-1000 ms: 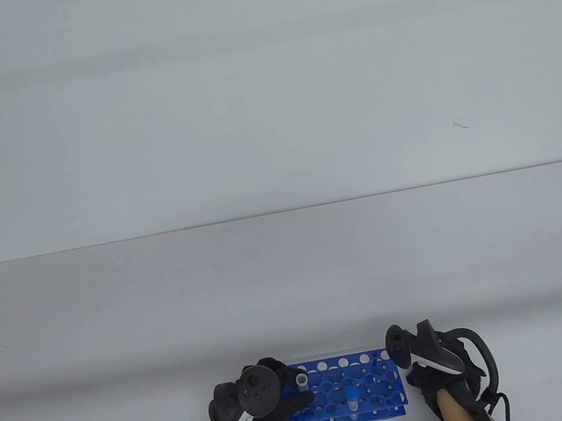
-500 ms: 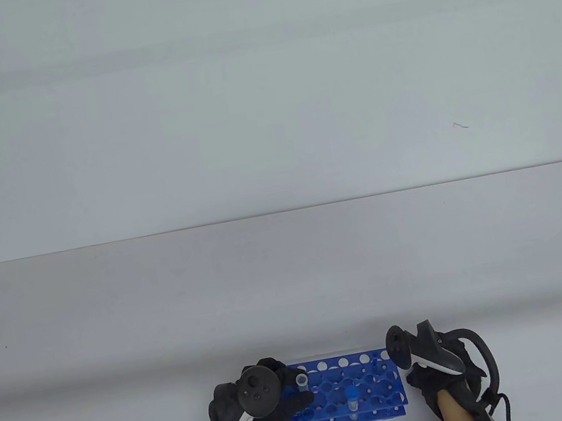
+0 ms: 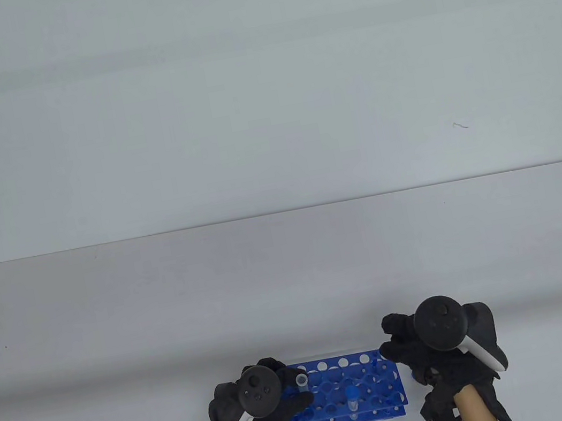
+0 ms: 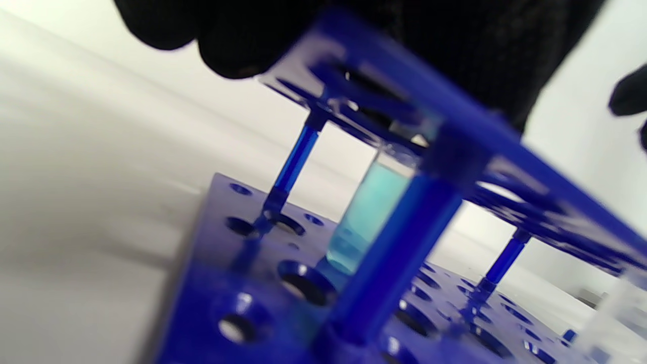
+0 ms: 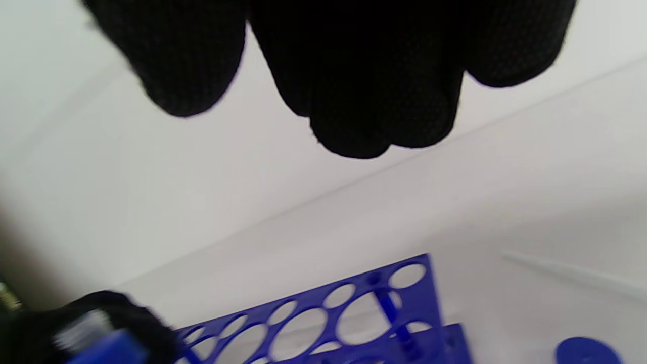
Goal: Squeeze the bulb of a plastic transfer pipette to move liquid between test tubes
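Two gloved hands work at a blue test tube rack [image 3: 345, 389] near the table's [image 3: 292, 273] front edge: the left hand [image 3: 258, 407] rests on the rack's left end, its fingers [image 4: 455, 55] lying over the top plate, though what they grip cannot be told. The right hand [image 3: 441, 350] hovers at the rack's right end, fingers [image 5: 354, 76] loosely spread and holding nothing. Inside the rack stand an uncapped tube [image 3: 302, 380] of pale blue liquid [image 4: 366, 212] and a blue-capped tube [image 3: 352, 396]; a clear pipette [image 5: 571, 273] lies on the table right of the rack, beside a loose blue cap [image 5: 586, 351].
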`<state>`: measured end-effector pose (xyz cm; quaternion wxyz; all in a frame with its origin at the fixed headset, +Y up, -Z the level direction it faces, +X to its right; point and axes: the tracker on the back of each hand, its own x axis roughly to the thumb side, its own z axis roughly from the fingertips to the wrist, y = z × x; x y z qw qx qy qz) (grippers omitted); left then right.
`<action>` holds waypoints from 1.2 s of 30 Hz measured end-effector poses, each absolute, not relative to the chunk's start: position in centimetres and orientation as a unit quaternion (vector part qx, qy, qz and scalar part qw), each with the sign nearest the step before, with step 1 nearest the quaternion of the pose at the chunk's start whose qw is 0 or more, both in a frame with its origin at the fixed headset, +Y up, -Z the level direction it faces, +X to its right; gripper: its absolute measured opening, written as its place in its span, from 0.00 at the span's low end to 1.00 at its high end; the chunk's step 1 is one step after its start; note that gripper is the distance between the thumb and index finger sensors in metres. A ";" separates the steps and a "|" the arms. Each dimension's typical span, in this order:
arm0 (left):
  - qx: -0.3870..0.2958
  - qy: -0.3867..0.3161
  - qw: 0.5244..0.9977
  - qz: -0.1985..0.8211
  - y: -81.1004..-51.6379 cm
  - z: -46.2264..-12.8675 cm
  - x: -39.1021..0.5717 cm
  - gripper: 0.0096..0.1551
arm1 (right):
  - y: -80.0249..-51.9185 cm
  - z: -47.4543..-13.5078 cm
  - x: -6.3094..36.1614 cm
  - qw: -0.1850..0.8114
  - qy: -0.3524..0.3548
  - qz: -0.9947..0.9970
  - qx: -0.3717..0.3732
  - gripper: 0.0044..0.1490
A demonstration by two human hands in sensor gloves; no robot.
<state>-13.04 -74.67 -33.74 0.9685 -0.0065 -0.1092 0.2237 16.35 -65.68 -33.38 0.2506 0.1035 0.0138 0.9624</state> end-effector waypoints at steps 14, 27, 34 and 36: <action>-0.013 -0.112 0.967 0.227 -74.8 -33.8 -13.1 0.30 | -70.8 -31.5 10.5 0.101 0.077 0.971 0.202 0.53; -0.019 -0.116 0.967 0.227 -74.8 -33.9 -13.3 0.31 | -72.2 -31.3 9.6 0.128 0.041 0.975 0.178 0.35; -0.036 -0.134 0.969 0.203 -74.1 -34.2 -14.3 0.39 | -72.4 -31.4 9.9 0.143 0.035 0.973 0.176 0.34; -0.029 -0.128 0.973 0.191 -73.6 -34.3 -14.8 0.42 | -72.3 -31.4 9.9 0.146 0.036 0.973 0.175 0.34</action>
